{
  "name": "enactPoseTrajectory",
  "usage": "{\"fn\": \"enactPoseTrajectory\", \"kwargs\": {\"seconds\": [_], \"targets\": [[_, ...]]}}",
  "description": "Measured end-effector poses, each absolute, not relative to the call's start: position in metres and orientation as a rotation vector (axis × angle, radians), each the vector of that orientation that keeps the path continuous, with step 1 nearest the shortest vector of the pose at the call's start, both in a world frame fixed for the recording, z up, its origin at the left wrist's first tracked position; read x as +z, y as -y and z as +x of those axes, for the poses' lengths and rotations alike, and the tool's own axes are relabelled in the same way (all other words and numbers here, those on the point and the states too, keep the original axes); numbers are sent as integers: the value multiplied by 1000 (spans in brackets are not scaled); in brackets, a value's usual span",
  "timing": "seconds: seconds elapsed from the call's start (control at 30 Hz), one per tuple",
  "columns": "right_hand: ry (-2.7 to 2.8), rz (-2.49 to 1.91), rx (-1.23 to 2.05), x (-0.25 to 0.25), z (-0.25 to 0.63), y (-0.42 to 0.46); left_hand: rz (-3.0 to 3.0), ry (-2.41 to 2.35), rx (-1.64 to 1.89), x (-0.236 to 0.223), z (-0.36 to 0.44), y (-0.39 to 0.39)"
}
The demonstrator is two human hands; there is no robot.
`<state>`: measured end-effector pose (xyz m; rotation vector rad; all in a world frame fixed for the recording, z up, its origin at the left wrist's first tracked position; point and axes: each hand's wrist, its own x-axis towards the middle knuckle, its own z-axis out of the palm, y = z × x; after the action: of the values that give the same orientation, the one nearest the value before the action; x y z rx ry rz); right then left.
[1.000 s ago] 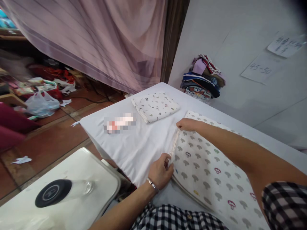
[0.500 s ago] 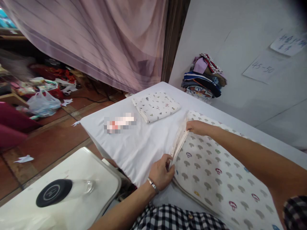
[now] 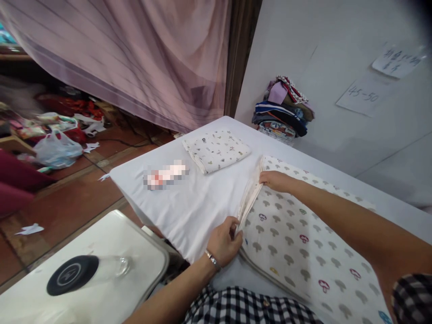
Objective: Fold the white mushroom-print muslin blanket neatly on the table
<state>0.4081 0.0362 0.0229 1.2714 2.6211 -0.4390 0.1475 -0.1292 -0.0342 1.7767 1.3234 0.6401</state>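
A folded cloth printed with mushrooms (image 3: 297, 234) lies on the white-covered table (image 3: 195, 202) in front of me. My left hand (image 3: 224, 240), with a bracelet on the wrist, pinches the near end of the cloth's left edge. My right hand (image 3: 275, 180) is closed on the far end of that same edge, where the layers are lifted and fanned apart. A smaller folded white cloth with tiny prints (image 3: 216, 150) rests further back on the table, apart from both hands.
A pile of folded fabrics (image 3: 282, 110) sits against the white wall at the table's far corner. A white machine top with a black disc (image 3: 72, 274) stands at lower left. A pink curtain (image 3: 141, 58) hangs behind. Bags and scraps litter the red floor (image 3: 57, 148).
My right hand has slid a little along the cloth's edge toward the right and lifted the layers, so the edge now fans open. My left hand has kept its pinch.
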Motion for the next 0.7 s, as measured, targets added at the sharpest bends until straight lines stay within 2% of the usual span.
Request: {"fn": "enactPoseTrajectory", "kwargs": {"seconds": [0.2,0.4,0.7], "targets": [[-2619,1300,-325,20,395,-42,1960,-1374,464,-16,139,115],[-2530,1292,-227,24,376,-45,2096,-1432,459,8,156,57],[-2512,1307,-209,22,367,-51,2051,-1460,300,-13,207,19]]}}
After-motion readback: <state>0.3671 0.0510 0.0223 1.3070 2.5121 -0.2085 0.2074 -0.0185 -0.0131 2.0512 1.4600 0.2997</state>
